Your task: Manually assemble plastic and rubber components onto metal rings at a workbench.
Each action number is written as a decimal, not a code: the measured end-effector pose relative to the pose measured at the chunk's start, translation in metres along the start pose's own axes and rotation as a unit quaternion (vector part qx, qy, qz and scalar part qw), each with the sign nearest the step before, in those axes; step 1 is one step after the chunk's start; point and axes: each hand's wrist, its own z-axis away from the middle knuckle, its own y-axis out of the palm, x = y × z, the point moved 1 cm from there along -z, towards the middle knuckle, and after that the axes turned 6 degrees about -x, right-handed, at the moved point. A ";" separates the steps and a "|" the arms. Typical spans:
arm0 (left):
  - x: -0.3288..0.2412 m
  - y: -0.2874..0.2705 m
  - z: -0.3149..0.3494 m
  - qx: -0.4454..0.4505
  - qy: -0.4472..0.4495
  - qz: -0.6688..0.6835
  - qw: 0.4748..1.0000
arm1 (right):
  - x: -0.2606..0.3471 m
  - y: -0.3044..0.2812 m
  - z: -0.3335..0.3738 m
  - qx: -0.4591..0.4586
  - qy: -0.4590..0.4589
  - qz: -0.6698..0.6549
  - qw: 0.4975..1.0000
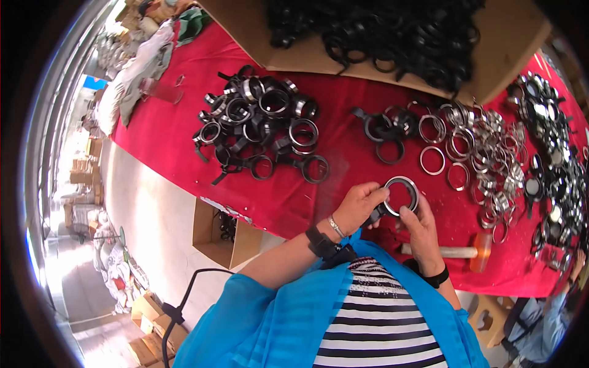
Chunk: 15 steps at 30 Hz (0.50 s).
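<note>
Both hands are engaged on one piece, a silver-rimmed black ring, located at the near edge of the work surface, directly in front of the person. The left hand grasps the ring's left side, thumb uppermost. The right hand grasps its near right side, thumb pressing on the rim and fingers at the right. The ring's opening faces upward, and red cloth is visible through it.

The table is covered in red cloth. To the far left of the hands lies a pile of black strapped rings, several with silver bands. Beyond the hands sits a smaller cluster of black rings. To its right lies a loose heap of silver rings; farther right is a long pile of dark and silver parts.

A cardboard box at the far side contains a mass of black parts. A mallet with an orange head lies right of the right hand, its wooden handle pointing left and partly hidden by that hand. A second, open box stands near left, below table level.
</note>
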 end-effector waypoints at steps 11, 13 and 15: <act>-0.114 -0.217 -0.008 -0.540 0.322 -0.323 0.707 | -0.033 -0.043 -0.038 -0.003 0.074 0.135 0.988; -0.125 -0.264 -0.012 -0.451 0.340 -0.380 0.733 | -0.036 -0.045 -0.042 -0.016 0.065 0.159 0.985; -0.125 -0.292 -0.025 -0.441 0.254 -0.511 0.693 | -0.028 -0.046 -0.049 -0.038 -0.003 0.269 0.962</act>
